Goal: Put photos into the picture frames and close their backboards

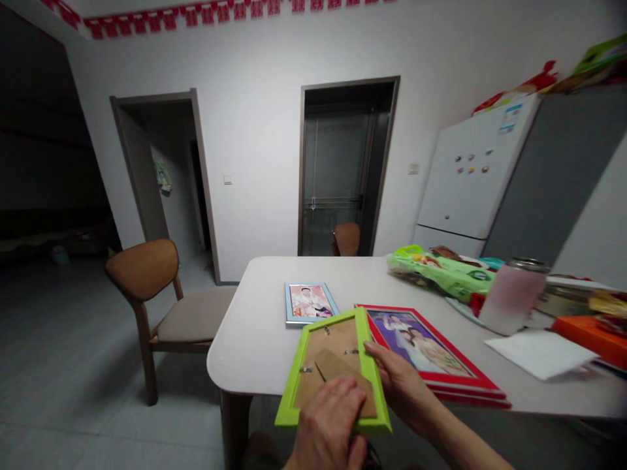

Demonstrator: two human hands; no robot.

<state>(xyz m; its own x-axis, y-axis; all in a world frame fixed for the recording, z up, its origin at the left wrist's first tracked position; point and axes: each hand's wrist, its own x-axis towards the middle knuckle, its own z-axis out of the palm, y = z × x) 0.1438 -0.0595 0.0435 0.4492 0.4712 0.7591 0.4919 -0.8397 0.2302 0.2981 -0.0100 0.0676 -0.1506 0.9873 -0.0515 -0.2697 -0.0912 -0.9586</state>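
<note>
Lime green is shown by the picture frame (296,372), which is held tilted at the near edge of the pale counter (262,326), its back turned up to view. Whether the counter is touched by it cannot be told. Its right side is clamped by the fingers of the right hand (394,378), the thumb being laid along the rim and the rest mostly hidden. The lower part of the brown backing board (317,346) is covered by the left hand (333,418), whose fingers are bent and kept close together over the stand flap (337,367); whether the flap is gripped cannot be told. Small metal clips (351,352) are seen around the board.

Beyond the frame, a blue-framed photograph (311,301) is laid face up. To the right, a red-framed photograph (416,343) is stacked on another red piece (473,397), partly hidden by the right hand. Farther right, a white paper (541,352), a pink tumbler (514,297), green packaging (441,271) and an orange box (595,339) are crowded together. A wooden chair (193,320) is placed by the counter's left side.
</note>
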